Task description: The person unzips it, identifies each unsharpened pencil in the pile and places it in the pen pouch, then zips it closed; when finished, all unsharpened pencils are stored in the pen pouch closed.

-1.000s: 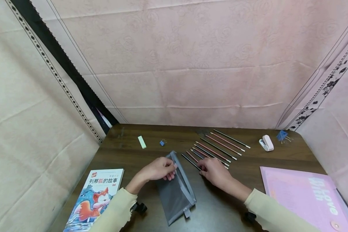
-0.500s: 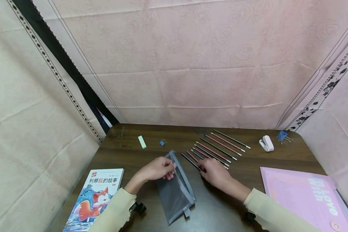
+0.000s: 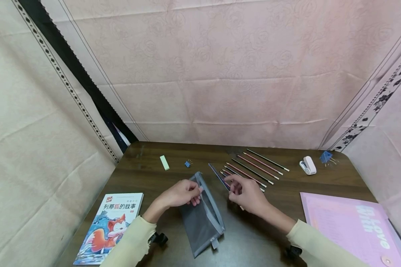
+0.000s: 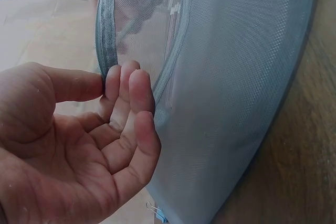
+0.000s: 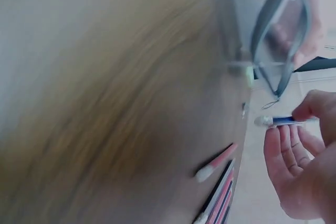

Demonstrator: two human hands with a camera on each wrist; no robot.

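My left hand (image 3: 183, 193) pinches the zipped edge of a grey mesh pouch (image 3: 200, 228) between thumb and fingers. In the left wrist view the pouch's opening gapes, with see-through mesh (image 4: 226, 103) below it. My right hand (image 3: 248, 194) holds a dark pencil (image 3: 217, 174) raised off the table, to the right of the pouch. The right wrist view shows that pencil (image 5: 283, 120) bluish with a whitish end, pinched between thumb and fingers. Beyond the right hand, several red and dark pencils (image 3: 252, 168) lie slanted in a row, a few partly hidden by the hand.
A fox storybook (image 3: 110, 228) lies at left, a pink folder (image 3: 351, 226) at right. Along the back are a pale green strip (image 3: 164, 162), a small blue binder clip (image 3: 188, 163), a white stapler-like object (image 3: 308, 165) and a larger blue clip (image 3: 325, 157).
My right hand has picked up the nearest dark pencil and raised it from the table, its far end now higher. The left hand keeps its grip on the pouch with little movement.
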